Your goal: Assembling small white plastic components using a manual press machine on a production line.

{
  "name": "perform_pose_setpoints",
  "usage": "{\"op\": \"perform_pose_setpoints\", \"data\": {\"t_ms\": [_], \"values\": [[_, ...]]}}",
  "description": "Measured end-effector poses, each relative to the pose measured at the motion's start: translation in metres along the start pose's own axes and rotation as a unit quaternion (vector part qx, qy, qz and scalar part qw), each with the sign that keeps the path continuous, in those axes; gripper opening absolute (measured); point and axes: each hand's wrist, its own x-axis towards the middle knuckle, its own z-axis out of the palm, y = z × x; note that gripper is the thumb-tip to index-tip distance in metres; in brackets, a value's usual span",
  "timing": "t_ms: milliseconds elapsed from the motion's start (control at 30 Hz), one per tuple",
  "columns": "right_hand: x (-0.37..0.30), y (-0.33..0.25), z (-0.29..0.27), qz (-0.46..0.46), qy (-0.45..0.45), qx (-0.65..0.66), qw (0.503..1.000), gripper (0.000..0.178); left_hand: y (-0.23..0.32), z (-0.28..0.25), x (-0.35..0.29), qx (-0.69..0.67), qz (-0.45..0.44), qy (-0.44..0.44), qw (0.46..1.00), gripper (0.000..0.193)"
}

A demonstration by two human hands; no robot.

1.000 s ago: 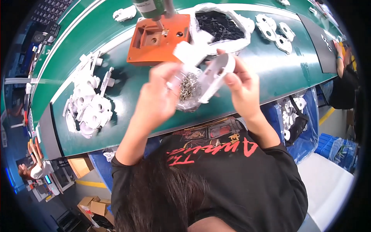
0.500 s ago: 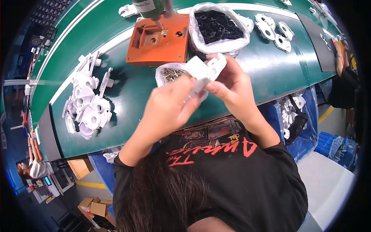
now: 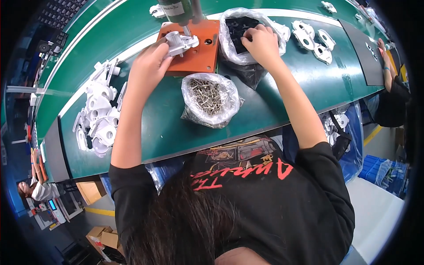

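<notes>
My left hand (image 3: 150,64) grips a white plastic housing (image 3: 176,43), holding it at the orange fixture block (image 3: 196,62). The housing lies under the tip of a green power screwdriver (image 3: 176,9) that points down; whether it is seated in the block's recess is hidden. Over a clear plastic bag (image 3: 228,49) full of small black parts (image 3: 236,27), my right hand (image 3: 263,44) has its fingers curled down and pressed together among them. What those fingers hold cannot be made out. Nearer me stands an open plastic bag (image 3: 211,120) of metal screws (image 3: 205,95).
White housings (image 3: 99,112) are piled on the green bench (image 3: 163,137) at left, and several more (image 3: 314,40) lie at the far right. Below the bench edge, a blue-lined bin (image 3: 353,128) holds white parts. Another person's arm (image 3: 386,64) reaches in at far right.
My hands have parted. The left carried the white housing up and left to the orange block under the screwdriver; the right let go of it and moved to the bag of black parts.
</notes>
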Motion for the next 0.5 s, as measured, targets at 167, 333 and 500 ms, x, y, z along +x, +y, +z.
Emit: {"op": "perform_pose_setpoints", "data": {"t_ms": [167, 333, 500], "values": [[0.006, 0.004, 0.023, -0.027, 0.034, -0.081, 0.996, 0.015, -0.001, 0.011, 0.016, -0.008, 0.005, -0.023, 1.0, 0.02], [0.006, 0.005, 0.026, -0.039, 0.042, -0.029, 0.998, 0.011, 0.002, 0.005, 0.024, -0.057, -0.081, -0.119, 0.988, 0.021], [0.004, 0.005, 0.024, -0.039, 0.047, 0.0, 0.998, 0.008, -0.018, 0.005, 0.026, 0.003, 0.027, -0.094, 0.995, 0.023]]}}
